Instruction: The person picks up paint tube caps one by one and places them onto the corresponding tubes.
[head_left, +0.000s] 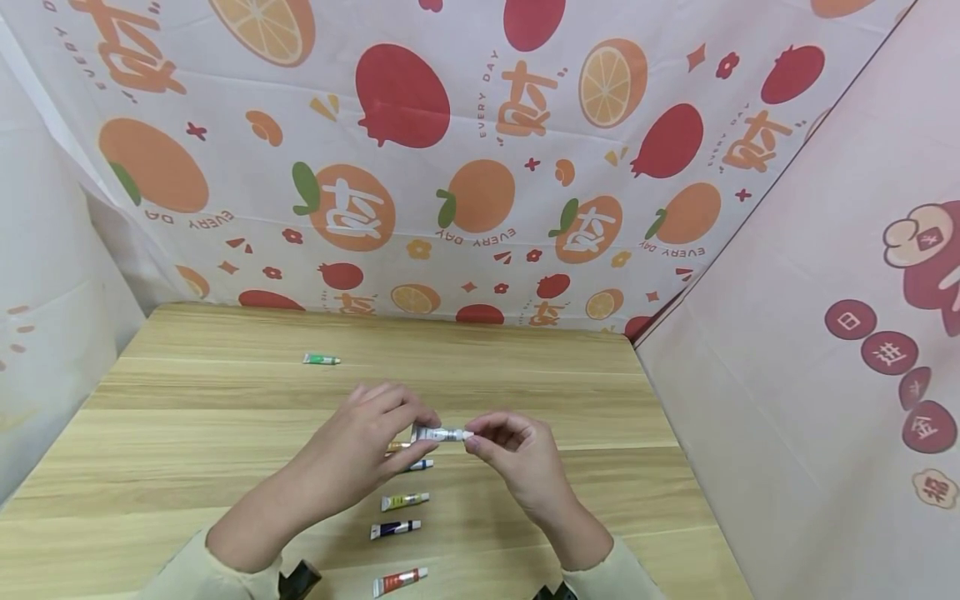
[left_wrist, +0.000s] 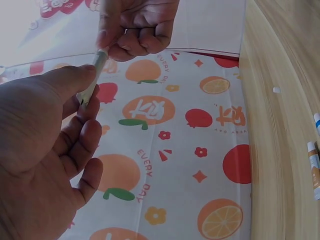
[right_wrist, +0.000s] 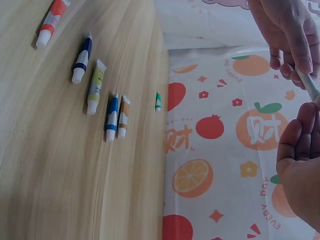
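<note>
A white-and-silver paint tube (head_left: pixel 441 434) is held above the table between both hands. My left hand (head_left: pixel 367 437) pinches its flat end between thumb and fingers. At the other end, the thumb and forefinger of my right hand (head_left: pixel 525 458) pinch the tube's white cap end, mostly covered by the fingertips. In the left wrist view, the tube (left_wrist: pixel 95 72) slants up from the left hand (left_wrist: pixel 45 130) to the right hand (left_wrist: pixel 140 27). Below the left hand lie an orange paint tube (right_wrist: pixel 124 117) and a blue paint tube (right_wrist: pixel 112 118), both partly hidden in the head view.
Nearer the front lie yellow (head_left: pixel 405 501), dark blue (head_left: pixel 395 529) and red (head_left: pixel 401 581) paint tubes in a column. A green paint tube (head_left: pixel 322 359) lies at the back left. A small white piece (left_wrist: pixel 276 90) is on the wooden table (head_left: pixel 600 517). Printed cloth (head_left: pixel 480 275) hangs behind.
</note>
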